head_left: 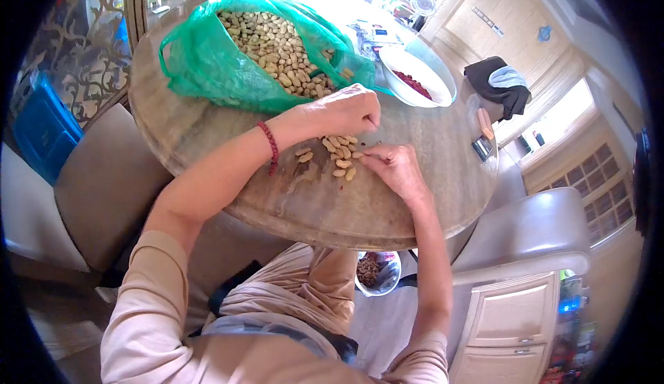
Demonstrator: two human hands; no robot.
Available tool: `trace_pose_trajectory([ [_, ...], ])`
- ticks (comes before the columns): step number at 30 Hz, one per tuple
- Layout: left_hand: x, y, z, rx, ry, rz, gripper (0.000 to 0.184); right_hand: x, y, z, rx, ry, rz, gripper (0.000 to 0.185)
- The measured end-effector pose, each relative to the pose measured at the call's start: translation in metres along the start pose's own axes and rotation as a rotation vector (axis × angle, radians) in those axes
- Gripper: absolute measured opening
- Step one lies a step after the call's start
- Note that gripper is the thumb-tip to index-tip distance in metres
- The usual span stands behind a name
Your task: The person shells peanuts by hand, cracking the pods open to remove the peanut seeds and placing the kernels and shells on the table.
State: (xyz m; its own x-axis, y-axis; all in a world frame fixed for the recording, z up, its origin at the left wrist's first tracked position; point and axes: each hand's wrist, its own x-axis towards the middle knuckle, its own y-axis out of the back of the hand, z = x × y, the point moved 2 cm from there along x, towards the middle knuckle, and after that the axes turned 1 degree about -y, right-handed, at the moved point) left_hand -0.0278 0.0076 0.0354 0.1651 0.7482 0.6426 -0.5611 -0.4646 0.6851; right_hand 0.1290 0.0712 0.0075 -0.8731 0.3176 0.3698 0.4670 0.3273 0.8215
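Several unshelled peanuts [339,150] lie in a small pile on the round table, with a couple more just left of it. My left hand [342,116] is closed above the pile, its fingers curled; whatever they hold is hidden. At the pile's right side, my right hand [394,170] pinches a peanut [357,154] between thumb and finger. Beyond my left hand, an open green plastic bag [200,59] lies full of unshelled peanuts [270,47]. A white bowl [436,76] at the back right contains red peanut kernels [413,85].
The round table [304,211] has its near edge before my lap. Below it on the floor stands a lined bin [391,277] with shells inside. A grey chair [532,232] is at the right, another chair [104,176] at the left. Dark cloth [487,83] lies near the right edge.
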Motion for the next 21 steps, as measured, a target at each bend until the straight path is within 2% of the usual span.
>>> trace_pose_trajectory([
  [2, 0.003, -0.002, 0.000, 0.112, 0.078, -0.220, 0.014, 0.000, 0.004, 0.000, -0.028, -0.004, 0.022, 0.014],
  [3, 0.003, -0.002, 0.003, 0.111, 0.077, -0.214, 0.014, 0.001, 0.007, -0.001, 0.010, -0.002, 0.141, 0.013],
  [4, 0.001, -0.004, 0.004, -0.123, 0.195, -0.244, 0.015, 0.001, 0.011, -0.001, 0.048, 0.001, 0.261, 0.012],
  [5, 0.000, -0.006, 0.006, -0.359, 0.311, -0.274, 0.017, 0.000, 0.013, -0.002, 0.043, 0.002, 0.260, 0.012],
  [6, -0.002, -0.009, 0.005, -0.518, 0.341, -0.281, 0.017, -0.001, 0.016, -0.004, 0.100, -0.061, 0.286, 0.013],
  [8, -0.002, -0.012, 0.003, -0.575, 0.350, -0.248, 0.016, -0.002, 0.020, 0.000, 0.151, -0.123, 0.313, 0.014],
  [11, -0.003, -0.017, 0.000, -0.684, 0.361, -0.172, 0.014, -0.002, 0.019, 0.013, 0.104, 0.074, 0.455, 0.017],
  [13, -0.002, -0.019, -0.001, -0.737, 0.359, -0.118, 0.014, -0.003, 0.020, 0.020, 0.249, -0.060, 0.507, 0.017],
  [16, -0.002, -0.022, -0.002, -0.734, 0.382, -0.047, 0.013, -0.003, 0.019, 0.023, 0.375, -0.100, 0.474, 0.016],
  [19, -0.003, -0.026, -0.001, -0.672, 0.317, -0.019, 0.013, -0.002, 0.016, 0.021, 0.493, -0.104, 0.432, 0.015],
  [20, -0.003, -0.027, -0.001, -0.671, 0.325, -0.002, 0.013, 0.000, 0.015, 0.021, 0.478, -0.053, 0.461, 0.015],
  [21, -0.003, -0.028, 0.000, -0.670, 0.335, 0.016, 0.014, -0.002, 0.017, 0.020, 0.492, -0.106, 0.430, 0.014],
])
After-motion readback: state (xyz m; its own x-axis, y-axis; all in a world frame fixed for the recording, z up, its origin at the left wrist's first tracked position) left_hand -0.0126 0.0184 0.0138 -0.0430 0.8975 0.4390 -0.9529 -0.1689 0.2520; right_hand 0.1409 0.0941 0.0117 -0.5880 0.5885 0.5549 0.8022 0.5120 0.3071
